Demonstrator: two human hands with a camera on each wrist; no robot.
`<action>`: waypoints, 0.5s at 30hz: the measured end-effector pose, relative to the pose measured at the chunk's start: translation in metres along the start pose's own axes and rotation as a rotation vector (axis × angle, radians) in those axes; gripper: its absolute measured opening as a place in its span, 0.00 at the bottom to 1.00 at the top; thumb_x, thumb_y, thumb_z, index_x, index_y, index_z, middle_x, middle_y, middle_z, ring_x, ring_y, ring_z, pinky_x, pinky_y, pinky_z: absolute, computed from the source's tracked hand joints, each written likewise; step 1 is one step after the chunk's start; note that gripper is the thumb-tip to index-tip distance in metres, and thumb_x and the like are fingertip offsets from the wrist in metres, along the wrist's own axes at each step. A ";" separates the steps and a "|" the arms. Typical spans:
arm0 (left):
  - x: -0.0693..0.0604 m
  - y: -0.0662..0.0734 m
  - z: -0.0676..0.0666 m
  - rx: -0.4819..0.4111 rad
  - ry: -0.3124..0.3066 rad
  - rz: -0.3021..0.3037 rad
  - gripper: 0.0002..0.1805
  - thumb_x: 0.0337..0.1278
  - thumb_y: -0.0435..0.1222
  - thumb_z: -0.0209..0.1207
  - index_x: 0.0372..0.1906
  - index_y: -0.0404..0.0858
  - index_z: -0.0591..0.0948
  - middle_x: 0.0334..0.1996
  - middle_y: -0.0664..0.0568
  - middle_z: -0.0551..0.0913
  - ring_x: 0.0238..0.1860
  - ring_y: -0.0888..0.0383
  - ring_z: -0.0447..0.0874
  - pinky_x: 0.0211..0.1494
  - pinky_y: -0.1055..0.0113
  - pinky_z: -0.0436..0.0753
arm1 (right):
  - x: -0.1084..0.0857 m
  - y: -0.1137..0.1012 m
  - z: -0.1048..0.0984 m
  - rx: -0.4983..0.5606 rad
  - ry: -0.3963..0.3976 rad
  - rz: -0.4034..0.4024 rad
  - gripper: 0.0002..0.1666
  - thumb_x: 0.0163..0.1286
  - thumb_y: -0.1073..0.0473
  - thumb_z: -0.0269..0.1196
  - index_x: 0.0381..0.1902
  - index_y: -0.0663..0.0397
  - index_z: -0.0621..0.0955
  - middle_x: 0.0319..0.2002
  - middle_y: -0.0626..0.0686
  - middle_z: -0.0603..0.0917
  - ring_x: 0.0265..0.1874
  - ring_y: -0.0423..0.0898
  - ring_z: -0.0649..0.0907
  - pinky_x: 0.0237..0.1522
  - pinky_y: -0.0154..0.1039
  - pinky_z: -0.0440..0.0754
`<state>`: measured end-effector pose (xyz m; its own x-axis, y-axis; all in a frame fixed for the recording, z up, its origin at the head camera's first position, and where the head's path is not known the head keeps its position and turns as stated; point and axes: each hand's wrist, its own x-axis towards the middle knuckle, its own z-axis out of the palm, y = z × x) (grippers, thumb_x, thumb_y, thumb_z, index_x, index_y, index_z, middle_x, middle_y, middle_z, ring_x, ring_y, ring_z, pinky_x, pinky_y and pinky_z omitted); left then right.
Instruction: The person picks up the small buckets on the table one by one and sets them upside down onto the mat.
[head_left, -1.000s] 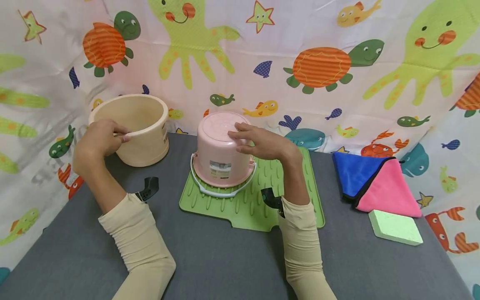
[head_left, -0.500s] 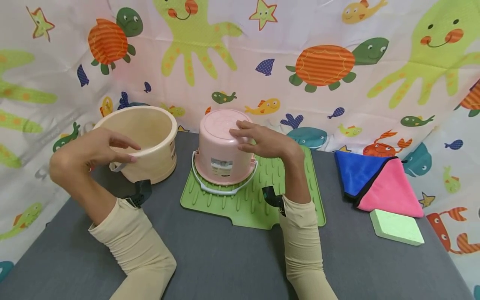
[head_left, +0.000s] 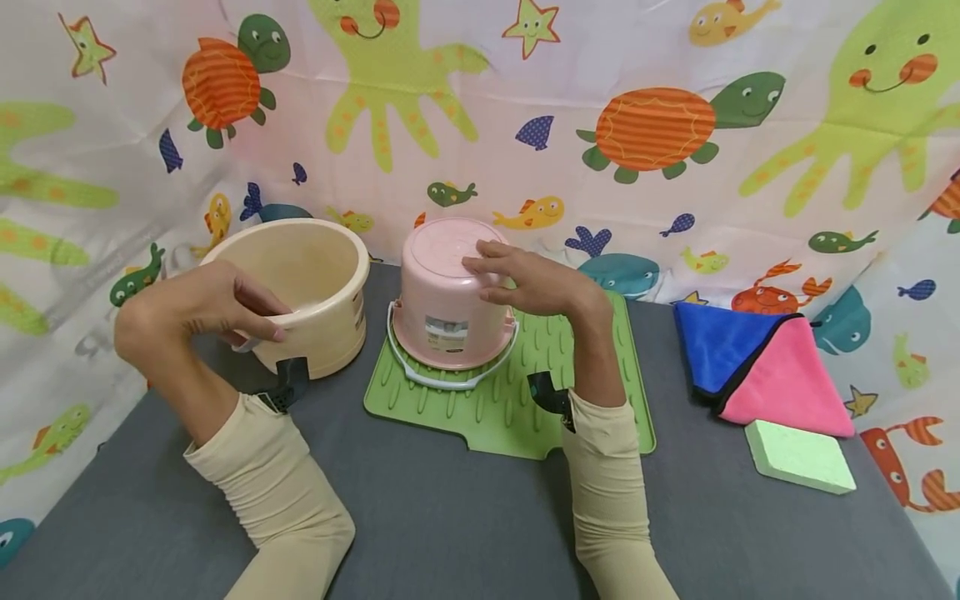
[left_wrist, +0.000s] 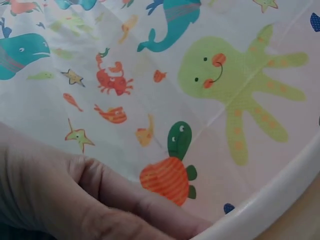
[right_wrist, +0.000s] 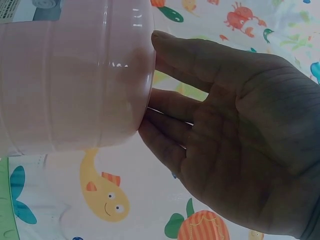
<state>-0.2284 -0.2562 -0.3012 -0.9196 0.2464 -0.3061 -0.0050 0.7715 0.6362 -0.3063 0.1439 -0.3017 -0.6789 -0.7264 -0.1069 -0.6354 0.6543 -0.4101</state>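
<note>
A cream bucket point(head_left: 322, 342) stands upright at the left, its label partly visible on the far-right side. My left hand point(head_left: 213, 304) grips its near-left rim, fingers reaching inside and thumb outside. In the left wrist view that hand point(left_wrist: 100, 200) meets the pale rim point(left_wrist: 270, 200); the fingertips are cut off. A pink bucket point(head_left: 450, 300) sits upside down on a green ridged mat point(head_left: 540, 408), its white handle point(head_left: 438, 383) lying around the front. My right hand point(head_left: 536, 282) rests on its upturned base with extended fingertips, as the right wrist view shows at the bucket's edge point(right_wrist: 125, 85).
To the right lies a folded blue and pink cloth point(head_left: 780, 367), with a pale green sponge block point(head_left: 798, 457) in front of it. A grey-covered table point(head_left: 435, 517) carries everything. A printed sea-animal curtain point(head_left: 480, 108) rises behind and along both sides.
The cream bucket has moved right and nearer, closer to the pink bucket. My left hand loosened on its rim, shifted, then took hold again. The right hand stays on the pink bucket.
</note>
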 end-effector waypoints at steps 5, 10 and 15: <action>-0.001 0.002 0.000 -0.014 -0.004 -0.015 0.25 0.61 0.40 0.73 0.60 0.31 0.86 0.36 0.55 0.92 0.32 0.59 0.83 0.36 0.62 0.86 | 0.000 -0.002 -0.001 0.004 0.003 0.007 0.35 0.82 0.55 0.57 0.82 0.51 0.63 0.85 0.60 0.51 0.86 0.58 0.51 0.85 0.58 0.54; -0.004 0.002 0.000 0.010 0.016 -0.009 0.21 0.62 0.40 0.73 0.54 0.31 0.88 0.35 0.53 0.92 0.34 0.59 0.82 0.37 0.63 0.85 | 0.000 -0.001 0.001 0.007 -0.007 0.010 0.35 0.82 0.54 0.57 0.82 0.50 0.63 0.85 0.60 0.51 0.86 0.58 0.50 0.85 0.58 0.54; -0.010 0.004 -0.002 0.141 0.246 0.098 0.19 0.64 0.43 0.71 0.54 0.34 0.89 0.35 0.48 0.91 0.29 0.60 0.74 0.28 0.66 0.74 | -0.002 -0.002 0.000 0.014 -0.006 0.006 0.35 0.82 0.55 0.57 0.82 0.51 0.63 0.85 0.61 0.51 0.86 0.59 0.50 0.85 0.59 0.54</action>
<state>-0.2197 -0.2570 -0.2939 -0.9807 0.1872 -0.0560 0.1272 0.8294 0.5439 -0.3036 0.1445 -0.3005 -0.6808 -0.7234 -0.1149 -0.6257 0.6560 -0.4221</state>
